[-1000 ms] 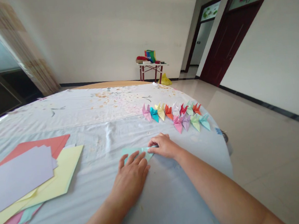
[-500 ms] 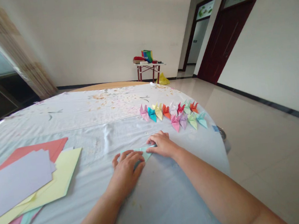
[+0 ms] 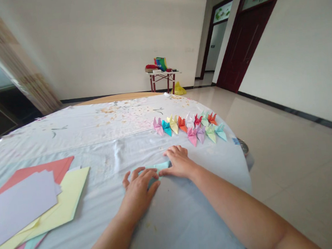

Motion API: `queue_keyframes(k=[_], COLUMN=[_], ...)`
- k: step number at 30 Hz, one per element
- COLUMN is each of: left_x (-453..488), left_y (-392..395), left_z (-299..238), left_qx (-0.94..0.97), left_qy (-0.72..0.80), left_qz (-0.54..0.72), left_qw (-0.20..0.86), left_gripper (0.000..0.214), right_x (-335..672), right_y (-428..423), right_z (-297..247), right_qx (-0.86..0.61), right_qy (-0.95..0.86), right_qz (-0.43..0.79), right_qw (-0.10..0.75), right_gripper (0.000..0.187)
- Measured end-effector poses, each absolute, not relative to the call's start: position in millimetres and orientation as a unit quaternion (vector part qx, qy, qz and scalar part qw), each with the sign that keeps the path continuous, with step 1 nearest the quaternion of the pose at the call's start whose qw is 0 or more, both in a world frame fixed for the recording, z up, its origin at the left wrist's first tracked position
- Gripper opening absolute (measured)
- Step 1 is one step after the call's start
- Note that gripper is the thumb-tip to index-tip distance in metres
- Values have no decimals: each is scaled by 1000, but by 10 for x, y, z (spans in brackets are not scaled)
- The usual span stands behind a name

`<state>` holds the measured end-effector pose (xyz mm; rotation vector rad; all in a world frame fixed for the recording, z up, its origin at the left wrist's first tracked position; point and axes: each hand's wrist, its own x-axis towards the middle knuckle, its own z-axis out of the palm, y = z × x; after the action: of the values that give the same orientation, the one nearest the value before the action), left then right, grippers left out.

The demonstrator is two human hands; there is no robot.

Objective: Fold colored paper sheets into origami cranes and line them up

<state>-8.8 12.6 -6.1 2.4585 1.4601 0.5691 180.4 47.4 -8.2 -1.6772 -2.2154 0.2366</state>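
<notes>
A small piece of folded light-green paper (image 3: pixel 163 166) lies on the tablecloth in front of me, partly covered by both hands. My left hand (image 3: pixel 140 185) rests over its left part with the fingers spread and slightly bent, pressing it down. At the paper's right end is my right hand (image 3: pixel 180 163), thumb stretched out along the near edge and fingers spread beyond the far side. Neither hand is closed round the paper. Folds under the fingers are hidden.
Folded paper cranes in several colours (image 3: pixel 192 136) stand in two rows at the back right of the round table (image 3: pixel 153 235). A stack of coloured paper sheets (image 3: pixel 21 207) lies at the left. A small side table (image 3: pixel 164 74) stands by the wall.
My right thumb has slid left along the paper and its fingers have opened away from the right corner. The left hand stays nearly in place. The camera view has shifted slightly.
</notes>
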Motion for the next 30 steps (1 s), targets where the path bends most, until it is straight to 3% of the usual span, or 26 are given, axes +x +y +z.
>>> queue_keyframes(k=[9, 14, 17, 23, 30], left_x=[-96, -90, -86, -80, -77], left_y=[126, 122, 113, 99, 100], left_z=[-69, -68, -80, -95, -108], left_qx=[844, 848, 851, 851, 853], left_qy=[493, 488, 485, 490, 490], left_qz=[184, 179, 178, 170, 164], left_qw=[109, 102, 91, 80, 74], left_gripper=[12, 11, 13, 13, 14], right_x=[2104, 2129, 1995, 1989, 2090], right_y=[603, 599, 550, 587, 593], right_z=[-49, 3, -13, -84, -4], right_qx=[-684, -687, -648, -663, -640], right_qy=[-707, -692, -720, -721, -727], right_qz=[101, 104, 104, 114, 124], right_qw=[150, 197, 226, 164, 216], right_gripper=[57, 41, 47, 49, 28])
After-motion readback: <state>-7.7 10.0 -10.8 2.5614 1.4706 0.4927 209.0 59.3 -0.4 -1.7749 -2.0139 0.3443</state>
